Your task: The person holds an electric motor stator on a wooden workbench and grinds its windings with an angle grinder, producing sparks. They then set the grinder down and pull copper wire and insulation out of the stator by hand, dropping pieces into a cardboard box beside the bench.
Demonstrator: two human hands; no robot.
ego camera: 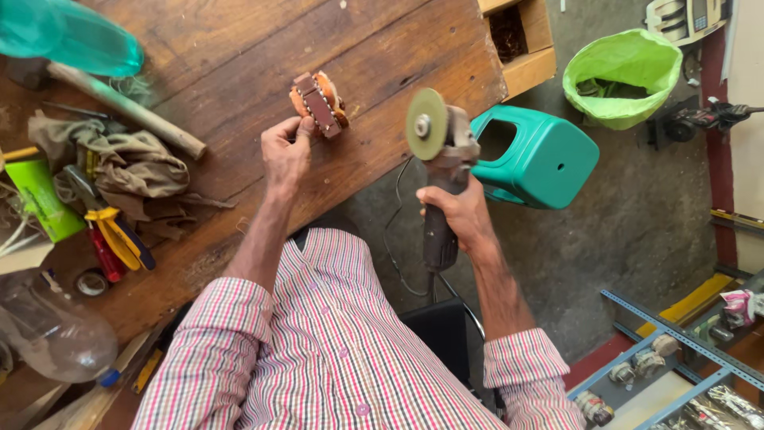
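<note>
- Head view, risk: right hand (461, 211), grip closed round the grey angle grinder with yellow-green disc (439, 151); the disc stands bare just beside the workpiece, so a slip could nick the fingers.
- Left hand (286, 151), grip pinching the small orange-and-brown wound metal part (320, 102) against the brown wooden counter (231, 64); it looks lightly held and could spin loose.
- Left of the grinder, at the counter's far edge: bright green rectangular package (40, 199), label unreadable.
- Right of the grinder: green plastic stool (541, 159).

Orange-brown wound coil (319, 102) upright on the bench edge — grey angle grinder (440, 163) held just beside, disc facing up
</note>
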